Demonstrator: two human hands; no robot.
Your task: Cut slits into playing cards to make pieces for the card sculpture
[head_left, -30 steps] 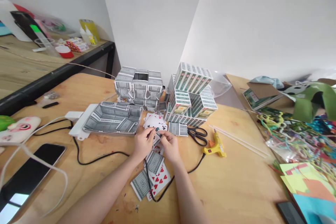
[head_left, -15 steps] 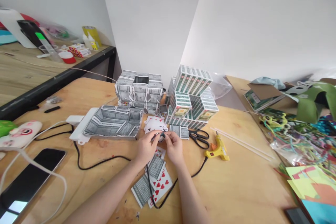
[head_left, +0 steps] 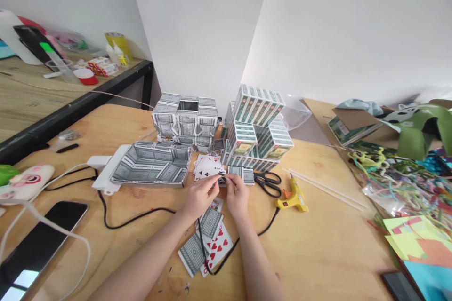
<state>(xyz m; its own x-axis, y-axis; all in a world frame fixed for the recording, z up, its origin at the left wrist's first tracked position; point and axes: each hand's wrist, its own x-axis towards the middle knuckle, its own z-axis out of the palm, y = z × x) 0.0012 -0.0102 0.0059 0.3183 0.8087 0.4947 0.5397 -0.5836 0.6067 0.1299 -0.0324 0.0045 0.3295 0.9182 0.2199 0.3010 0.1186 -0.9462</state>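
Observation:
My left hand (head_left: 201,196) and my right hand (head_left: 237,196) meet fingertip to fingertip over the middle of the table, both closed in a pinch. Between them is a small dark piece (head_left: 222,180), too small to make out. Face-up playing cards (head_left: 208,165) lie just beyond my fingers. Patterned card backs (head_left: 241,174) rest right of them. Nearer me, loose cards (head_left: 219,247) overlap under a black cable (head_left: 226,265). An open tray covered in cards (head_left: 151,164) stands left of my hands, with a card-covered block (head_left: 187,122) behind it.
Stacked card boxes (head_left: 256,108) stand behind my right hand. Black scissors (head_left: 270,183), a yellow glue gun (head_left: 293,197) and white sticks (head_left: 325,190) lie to the right. At left are a white power strip (head_left: 113,171) and a phone (head_left: 42,244). Coloured craft material (head_left: 395,183) covers the right edge.
My fingertips have drawn closer together around the small piece, and less of it shows. The view has shifted slightly. The cards and tools on the table stay in place.

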